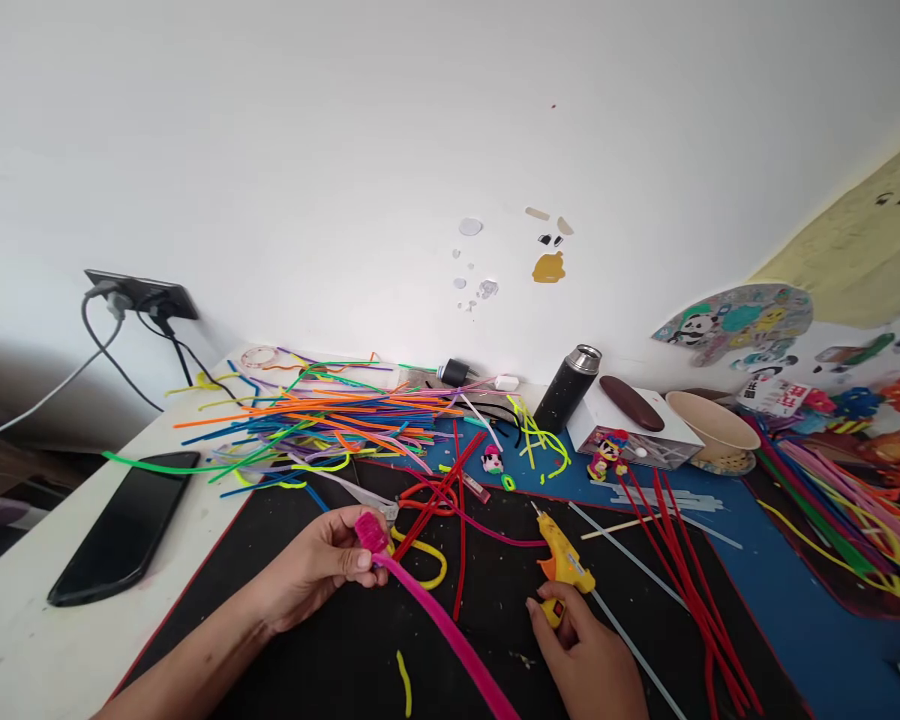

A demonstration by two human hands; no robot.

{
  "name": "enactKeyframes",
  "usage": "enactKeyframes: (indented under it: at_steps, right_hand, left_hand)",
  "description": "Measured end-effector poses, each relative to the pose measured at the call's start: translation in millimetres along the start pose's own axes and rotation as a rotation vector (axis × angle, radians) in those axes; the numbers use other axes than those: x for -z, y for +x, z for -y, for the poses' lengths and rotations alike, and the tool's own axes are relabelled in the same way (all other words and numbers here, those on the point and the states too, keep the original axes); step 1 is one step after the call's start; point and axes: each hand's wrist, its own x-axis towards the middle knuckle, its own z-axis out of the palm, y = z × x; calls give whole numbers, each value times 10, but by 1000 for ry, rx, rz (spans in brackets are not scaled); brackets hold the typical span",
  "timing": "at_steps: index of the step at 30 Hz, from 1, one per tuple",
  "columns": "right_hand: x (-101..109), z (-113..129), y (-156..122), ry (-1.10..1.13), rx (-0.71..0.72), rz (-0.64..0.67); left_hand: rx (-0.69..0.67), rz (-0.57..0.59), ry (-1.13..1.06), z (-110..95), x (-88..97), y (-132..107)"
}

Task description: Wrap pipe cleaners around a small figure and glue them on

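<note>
My left hand (334, 560) pinches a magenta pipe cleaner (450, 630) near its upper end, where a flat fuzzy block is formed. Its long tail runs down and right toward the camera. In my right hand (589, 650) is the handle of a yellow hot glue gun (562, 558), its nozzle pointing up and away, with a clear glue stick out of its back. Just behind my left hand, scissors (424, 497) with red and yellow handle loops are partly covered by red pipe cleaners (461, 540). A short yellow piece (404, 684) lies on the black mat (330, 660).
Many coloured pipe cleaners (330, 410) are heaped along the wall. A black phone-like slab (124, 530) lies left. At the back right stand a black flask (568, 388), a white box (637, 440) with a small figure (607, 455), and a beige bowl (712, 425). Red pipe cleaners (694, 600) lie right.
</note>
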Motion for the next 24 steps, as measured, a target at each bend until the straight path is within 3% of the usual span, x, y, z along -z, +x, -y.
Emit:
enactKeyframes:
  at_steps: [6,13,16,18,24]
  right_hand:
    - [-97,-106,-59,56,12,-148]
    - [35,-44,66,353,-49,89]
    - [172,232,242,383,27,186]
    - [217,499,421,339,127,177]
    - [70,1402,1148,172,543,190]
  left_hand:
    - [11,86,-16,35,-153,45]
    - [15,69,-14,44,-123,20]
    - [14,58,-19,42,-78,-27]
    - [24,45,-29,38,-56,-44]
    - [65,34,-84,90,2,-22]
